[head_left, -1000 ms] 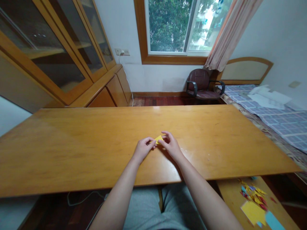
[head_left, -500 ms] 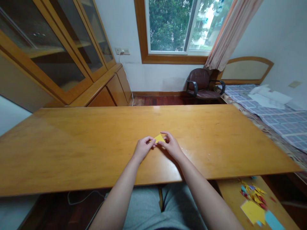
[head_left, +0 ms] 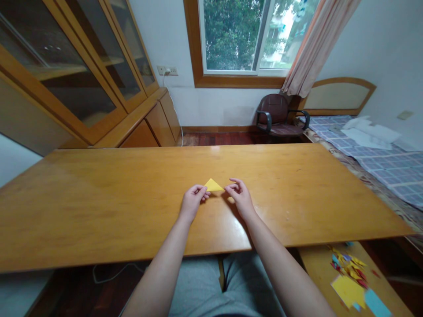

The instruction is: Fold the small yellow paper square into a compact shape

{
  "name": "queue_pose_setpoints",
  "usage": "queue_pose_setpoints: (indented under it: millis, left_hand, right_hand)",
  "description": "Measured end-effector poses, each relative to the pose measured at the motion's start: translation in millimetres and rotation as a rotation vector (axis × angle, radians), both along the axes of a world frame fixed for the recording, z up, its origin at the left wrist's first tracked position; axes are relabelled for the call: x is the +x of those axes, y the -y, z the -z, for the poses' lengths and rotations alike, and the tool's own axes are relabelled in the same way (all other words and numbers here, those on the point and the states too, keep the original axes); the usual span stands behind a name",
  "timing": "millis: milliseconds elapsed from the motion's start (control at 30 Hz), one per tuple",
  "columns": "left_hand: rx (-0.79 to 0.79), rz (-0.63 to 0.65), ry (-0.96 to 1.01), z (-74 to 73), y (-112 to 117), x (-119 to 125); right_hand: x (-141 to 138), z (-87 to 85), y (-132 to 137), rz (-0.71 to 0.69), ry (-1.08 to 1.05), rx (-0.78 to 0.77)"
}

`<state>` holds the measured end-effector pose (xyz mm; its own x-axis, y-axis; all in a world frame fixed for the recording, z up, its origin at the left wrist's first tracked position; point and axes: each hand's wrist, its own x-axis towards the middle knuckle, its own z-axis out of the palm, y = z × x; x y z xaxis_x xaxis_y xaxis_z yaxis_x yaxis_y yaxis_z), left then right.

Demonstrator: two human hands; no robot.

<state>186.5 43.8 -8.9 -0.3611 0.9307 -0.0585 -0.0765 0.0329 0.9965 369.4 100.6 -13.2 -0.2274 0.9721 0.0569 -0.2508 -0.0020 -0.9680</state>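
A small yellow paper triangle (head_left: 213, 185) stands between my hands above the wooden table (head_left: 99, 193), point upward. My left hand (head_left: 191, 202) pinches its left corner with fingers curled. My right hand (head_left: 240, 197) pinches the right corner the same way. Both forearms reach in from the near edge of the table.
A low side table (head_left: 320, 268) at the lower right carries a yellow sheet (head_left: 345, 290), a blue sheet and several small coloured folded pieces (head_left: 348, 266). A glass-door cabinet stands at the left, a dark armchair (head_left: 277, 115) under the window, a bed at the right.
My hands have drawn apart a little and moved slightly away from me. The yellow paper now shows as a wider triangle stretched between them.
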Motion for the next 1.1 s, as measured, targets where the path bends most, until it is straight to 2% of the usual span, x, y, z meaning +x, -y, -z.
queue_pose_setpoints:
  millis: [300,567,900,1100]
  left_hand:
    - [0.016,0.116,-0.074,1.6,1.2,1.7]
    - [-0.004,0.150,-0.117,1.2,1.3,4.3]
    - [0.044,0.122,-0.259,-0.5,0.7,4.5]
    - [0.040,0.105,-0.253,-3.7,2.2,5.2]
  right_hand:
    - [-6.1,0.2,6.5,-0.177,0.081,0.054]
    - [-3.7,-3.1,7.2,-0.126,0.116,0.074]
    - [-3.2,-0.4,11.9,-0.231,0.291,0.178]
    - [-3.1,-4.0,13.1,-0.202,0.286,0.180]
